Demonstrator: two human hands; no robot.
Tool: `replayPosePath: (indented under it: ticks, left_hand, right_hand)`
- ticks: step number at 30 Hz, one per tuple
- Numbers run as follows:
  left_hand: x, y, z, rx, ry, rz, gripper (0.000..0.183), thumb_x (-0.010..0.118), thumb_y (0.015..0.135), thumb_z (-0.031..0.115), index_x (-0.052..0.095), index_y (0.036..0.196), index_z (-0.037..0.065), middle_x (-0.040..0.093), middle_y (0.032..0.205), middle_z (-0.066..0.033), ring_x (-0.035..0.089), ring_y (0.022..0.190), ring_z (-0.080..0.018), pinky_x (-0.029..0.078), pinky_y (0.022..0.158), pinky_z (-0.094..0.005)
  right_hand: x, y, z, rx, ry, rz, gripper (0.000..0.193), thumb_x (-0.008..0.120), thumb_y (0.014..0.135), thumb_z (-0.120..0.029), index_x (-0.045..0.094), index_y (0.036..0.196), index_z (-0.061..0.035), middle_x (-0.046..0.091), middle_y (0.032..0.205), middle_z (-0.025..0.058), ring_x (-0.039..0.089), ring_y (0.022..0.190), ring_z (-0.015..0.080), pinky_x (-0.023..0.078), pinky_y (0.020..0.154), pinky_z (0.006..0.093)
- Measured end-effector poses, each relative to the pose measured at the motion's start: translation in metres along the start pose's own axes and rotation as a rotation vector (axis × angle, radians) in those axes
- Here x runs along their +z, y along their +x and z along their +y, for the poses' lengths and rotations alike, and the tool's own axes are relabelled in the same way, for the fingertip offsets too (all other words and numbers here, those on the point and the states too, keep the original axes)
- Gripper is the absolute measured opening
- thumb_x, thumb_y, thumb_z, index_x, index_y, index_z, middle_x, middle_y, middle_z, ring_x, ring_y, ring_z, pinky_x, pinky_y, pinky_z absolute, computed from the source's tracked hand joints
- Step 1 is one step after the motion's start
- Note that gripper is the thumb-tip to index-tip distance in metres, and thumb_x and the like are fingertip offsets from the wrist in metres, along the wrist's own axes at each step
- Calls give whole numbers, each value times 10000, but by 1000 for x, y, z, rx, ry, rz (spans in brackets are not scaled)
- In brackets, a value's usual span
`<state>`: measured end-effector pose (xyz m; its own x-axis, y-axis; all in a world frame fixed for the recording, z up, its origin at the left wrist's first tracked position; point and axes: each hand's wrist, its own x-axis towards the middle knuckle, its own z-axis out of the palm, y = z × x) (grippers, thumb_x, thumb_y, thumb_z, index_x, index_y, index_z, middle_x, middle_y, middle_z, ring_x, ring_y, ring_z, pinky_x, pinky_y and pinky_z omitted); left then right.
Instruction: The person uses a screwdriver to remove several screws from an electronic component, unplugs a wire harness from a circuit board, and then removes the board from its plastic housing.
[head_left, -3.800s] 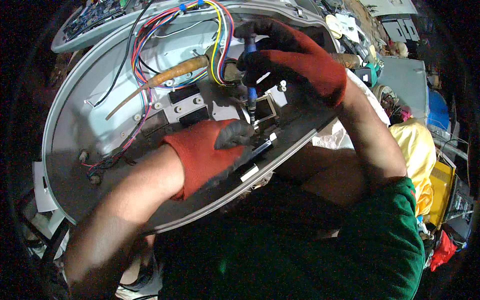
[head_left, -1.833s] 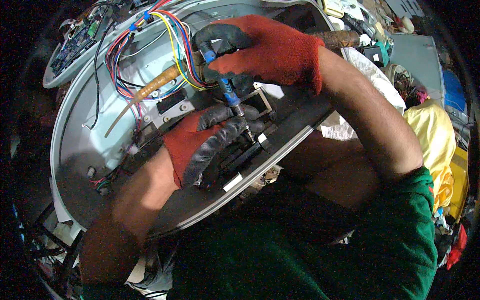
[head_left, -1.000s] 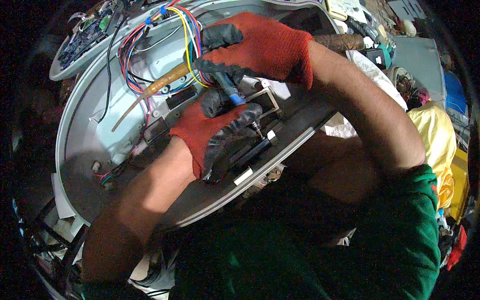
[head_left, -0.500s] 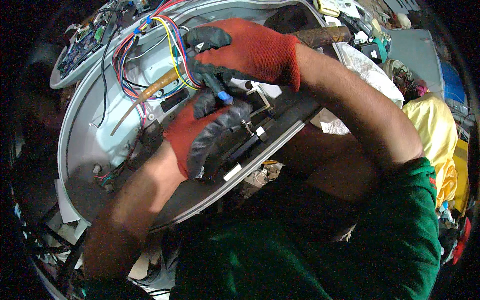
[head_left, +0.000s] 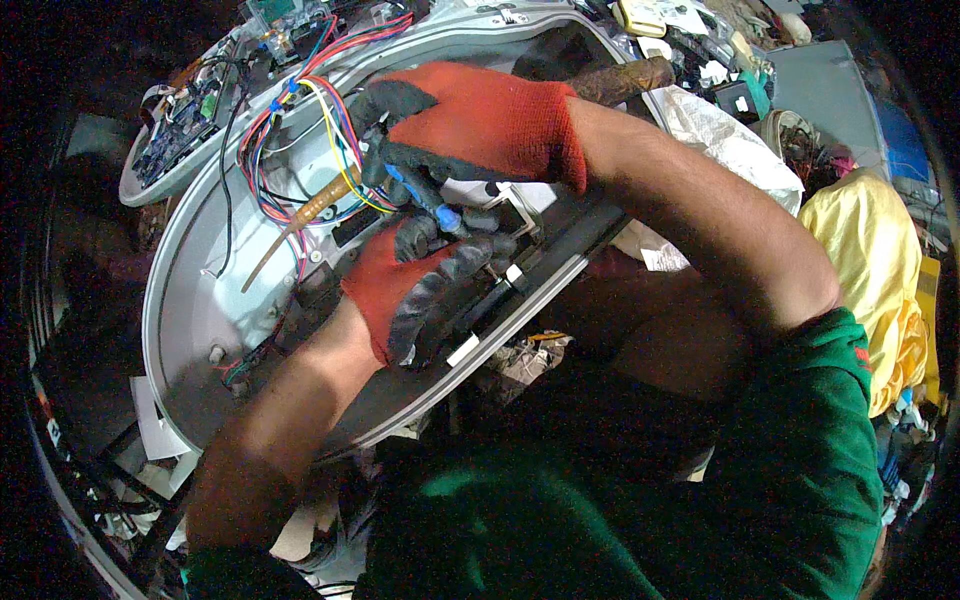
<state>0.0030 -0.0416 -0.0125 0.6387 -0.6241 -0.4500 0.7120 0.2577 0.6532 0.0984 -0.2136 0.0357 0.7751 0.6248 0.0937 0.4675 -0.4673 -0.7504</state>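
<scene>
Both my hands wear red gloves with black palms and work over a long grey casing point(head_left: 160, 330). My right hand point(head_left: 470, 120) is closed round the handle of a blue-and-black screwdriver point(head_left: 447, 216), slanting down toward my left hand. My left hand point(head_left: 420, 275) has its fingers curled near the screwdriver's lower end, beside a pale metal bracket point(head_left: 525, 215) in the casing. Whatever those left fingers pinch is hidden under the glove. A bundle of coloured wires point(head_left: 262, 160) loops just left of my right hand.
A brown tapered rod point(head_left: 320, 200) lies in the casing under the wires. A rough brown cylinder point(head_left: 625, 80) rests at its far right side. Circuit boards point(head_left: 180, 145) sit at the far left. Yellow cloth point(head_left: 865, 290) and a white sheet point(head_left: 725, 145) are at right.
The view has shifted slightly, so the casing appears a little further right and lower. More of the screwdriver's blue handle shows between my right fingers. Both hands stay in the same area.
</scene>
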Motion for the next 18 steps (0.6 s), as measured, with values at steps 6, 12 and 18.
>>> replayPosePath:
  ticks: [6, 12, 18]
  left_hand:
    - [7, 0, 6, -95, 135, 132, 240, 699, 868, 94, 650, 1101, 66, 689, 1043, -44, 654, 907, -158, 532, 824, -317]
    - [2, 0, 4, -74, 244, -21, 275, 704, 862, 109, 637, 1121, 45, 692, 1054, -63, 634, 972, -143, 505, 875, -302]
    - [-1, 3, -1, 74, 622, 7, 263, 719, 843, 110, 639, 1086, 45, 694, 1035, -57, 635, 959, -143, 502, 867, -302]
  right_hand:
    - [3, -7, -5, -80, -8, -12, 423, 638, 864, -279, 580, 1201, -31, 663, 1014, 175, 632, 950, 291, 483, 859, 387]
    - [-2, -5, 4, -63, 109, -22, 430, 636, 858, -296, 579, 1171, -7, 658, 1048, 186, 621, 964, 335, 476, 887, 377]
    - [-9, -10, -6, -25, 1, -23, 398, 642, 838, -272, 584, 1141, -22, 658, 986, 195, 625, 900, 336, 483, 818, 416]
